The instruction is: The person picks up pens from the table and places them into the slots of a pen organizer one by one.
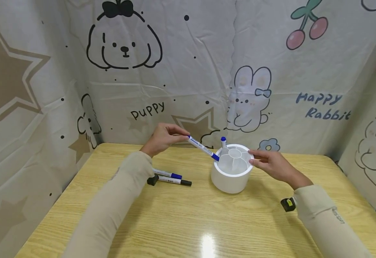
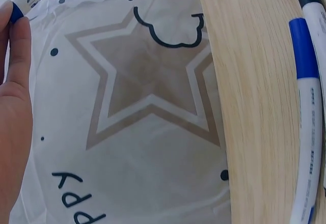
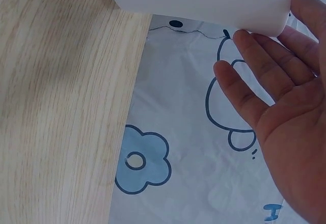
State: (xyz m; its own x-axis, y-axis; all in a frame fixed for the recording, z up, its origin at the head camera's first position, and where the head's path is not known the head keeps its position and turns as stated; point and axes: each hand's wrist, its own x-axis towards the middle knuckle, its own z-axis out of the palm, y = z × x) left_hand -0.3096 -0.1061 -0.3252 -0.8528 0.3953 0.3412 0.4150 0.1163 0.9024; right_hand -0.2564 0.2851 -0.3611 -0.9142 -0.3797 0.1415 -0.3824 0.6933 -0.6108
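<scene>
My left hand [image 1: 167,137] pinches one blue end of a white whiteboard marker [image 1: 202,147] between thumb and fingertips. The marker slants down to the right, its blue cap at the left rim of a round white pen organizer [image 1: 230,181]. Inside the organizer, divided into compartments around a central ring, another blue-capped marker [image 1: 223,142] stands at the back left. My right hand [image 1: 275,165] touches the organizer's right side with thumb and fairly straight fingertips; the right wrist view shows these fingers [image 3: 249,89] against the white wall, the little finger apart from it.
Left of the organizer, a blue-capped marker [image 1: 168,174] and a black-capped marker [image 1: 175,181] lie side by side on the wooden table [image 1: 181,222]. A printed curtain [image 1: 188,79] hangs behind the table and along its sides. Each wrist wears a small black camera [image 1: 288,204].
</scene>
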